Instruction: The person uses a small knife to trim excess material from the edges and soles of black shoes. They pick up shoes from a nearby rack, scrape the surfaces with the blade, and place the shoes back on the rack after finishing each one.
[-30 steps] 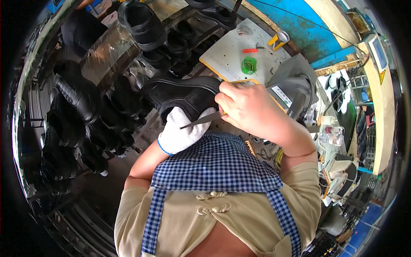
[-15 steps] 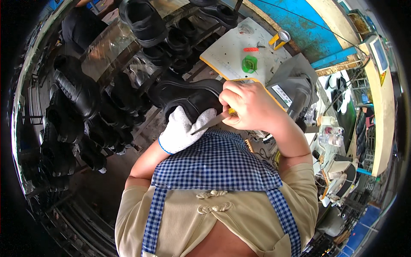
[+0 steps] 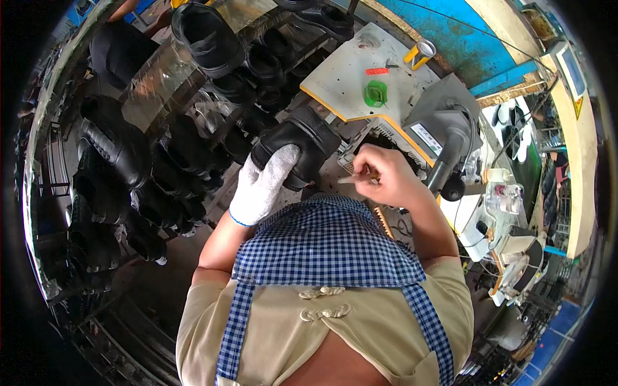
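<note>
In a white knitted glove with a blue cuff edge, my left hand grips a black shoe in front of my apron. The shoe is tilted, with its heel end toward the far right, and the glove covers part of its side. My bare right hand is closed a little to the right of the shoe, not touching it. Out of its fingers, toward the shoe, sticks the short pale blade of a knife; its handle is mostly hidden in the fist.
Black shoes hang and stand on racks at the left and far left. A white table holds a green tape roll, a red piece and a yellow can. Right of it stands a grey machine with a pipe. Another person is at the far left.
The shoe has been turned and pulled in from lying lengthwise. My right hand has drawn back down and right with the knife, away from the shoe and glove.
</note>
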A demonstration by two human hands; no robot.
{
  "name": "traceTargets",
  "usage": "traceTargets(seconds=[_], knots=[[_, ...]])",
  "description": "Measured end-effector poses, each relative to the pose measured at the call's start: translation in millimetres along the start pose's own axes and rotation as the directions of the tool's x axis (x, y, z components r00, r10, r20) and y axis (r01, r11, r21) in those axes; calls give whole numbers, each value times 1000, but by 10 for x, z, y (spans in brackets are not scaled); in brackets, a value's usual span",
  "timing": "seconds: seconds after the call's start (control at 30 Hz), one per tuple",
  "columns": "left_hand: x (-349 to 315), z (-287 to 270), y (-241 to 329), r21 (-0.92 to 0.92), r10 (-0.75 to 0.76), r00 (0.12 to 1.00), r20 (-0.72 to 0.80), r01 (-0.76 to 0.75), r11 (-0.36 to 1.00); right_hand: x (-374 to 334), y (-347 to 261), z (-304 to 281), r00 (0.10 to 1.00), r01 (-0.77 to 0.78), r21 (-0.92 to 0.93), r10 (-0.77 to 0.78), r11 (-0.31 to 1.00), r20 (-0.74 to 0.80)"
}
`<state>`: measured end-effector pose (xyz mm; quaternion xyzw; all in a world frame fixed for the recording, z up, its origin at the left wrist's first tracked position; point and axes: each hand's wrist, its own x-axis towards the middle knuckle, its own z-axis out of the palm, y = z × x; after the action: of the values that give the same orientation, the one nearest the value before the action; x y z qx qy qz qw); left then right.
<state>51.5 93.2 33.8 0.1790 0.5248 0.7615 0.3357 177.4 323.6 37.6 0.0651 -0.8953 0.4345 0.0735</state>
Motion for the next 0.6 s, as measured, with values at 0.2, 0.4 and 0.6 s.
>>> traceTargets(seconds=[0.2,0.4,0.6], knots=[[74,84,9,-260,-118,992,-32,105,960,-59,80,80,933,-197,386,293,901,-207],[283,47,-108,-254,-179,983,50,186,949,-45,160,114,964,-20,136,55,991,-259],[692,80,-31,-343,-407,902,142,430,835,391,279,79,990,-41,448,97,893,-103]])
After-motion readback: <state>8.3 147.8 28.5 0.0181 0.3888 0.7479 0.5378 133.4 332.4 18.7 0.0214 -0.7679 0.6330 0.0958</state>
